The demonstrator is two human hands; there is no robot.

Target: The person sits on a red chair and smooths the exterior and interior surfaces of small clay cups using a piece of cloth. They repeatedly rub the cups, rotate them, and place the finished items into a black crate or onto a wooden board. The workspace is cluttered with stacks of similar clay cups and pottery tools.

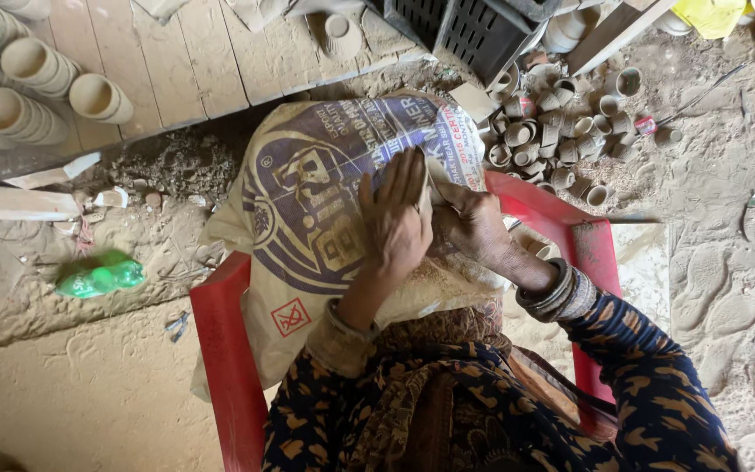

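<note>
A small pale clay piece [424,197] sits pressed between the two hands over a printed sack [308,192] draped across the person's lap; only a sliver of it shows, so its shape cannot be told, and it looks unfinished. The left hand [395,218] lies flat with fingers together over it; the right hand [474,223] is curled closed around its far side. Judging by the rest, much is done: rows of finished pale cups [37,87] lie stacked on the wooden boards [185,61], and a heap of small dark cups [552,131] lies on the dusty floor [727,262] beyond the red chair [220,350]
</note>
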